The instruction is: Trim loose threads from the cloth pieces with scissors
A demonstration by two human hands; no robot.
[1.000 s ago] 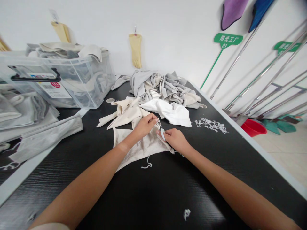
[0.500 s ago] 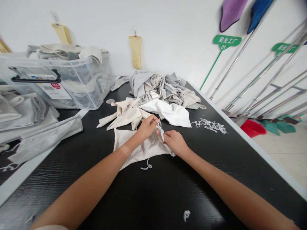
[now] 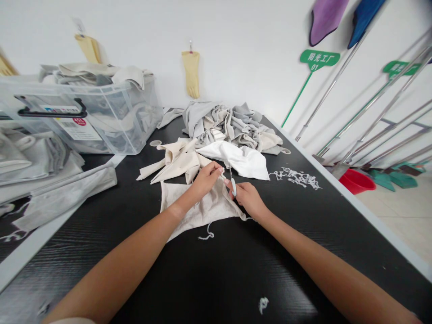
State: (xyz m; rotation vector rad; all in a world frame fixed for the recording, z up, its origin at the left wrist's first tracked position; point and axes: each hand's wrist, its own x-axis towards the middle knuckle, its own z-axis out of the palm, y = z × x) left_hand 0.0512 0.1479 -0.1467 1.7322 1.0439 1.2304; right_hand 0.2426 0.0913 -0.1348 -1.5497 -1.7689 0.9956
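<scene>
A beige cloth piece (image 3: 199, 208) lies flat on the black table (image 3: 216, 270) in front of me. My left hand (image 3: 205, 179) pinches the cloth's far edge with closed fingers. My right hand (image 3: 247, 197) is closed round small light-blue thread snips (image 3: 232, 185), whose blades point up at the spot pinched by the left hand. A loose thread (image 3: 206, 234) curls off the cloth's near edge.
A heap of grey and cream cloths (image 3: 229, 123) and a white cloth (image 3: 241, 159) lie beyond my hands. Thread scraps (image 3: 297, 176) sit to the right. A clear plastic bin (image 3: 84, 112) of fabric and folded grey cloths (image 3: 40, 166) stand at left. Mop poles (image 3: 371, 103) lean on the right wall.
My right hand with the snips has shifted slightly right and up along the cloth's edge. My left hand keeps its pinch in nearly the same place.
</scene>
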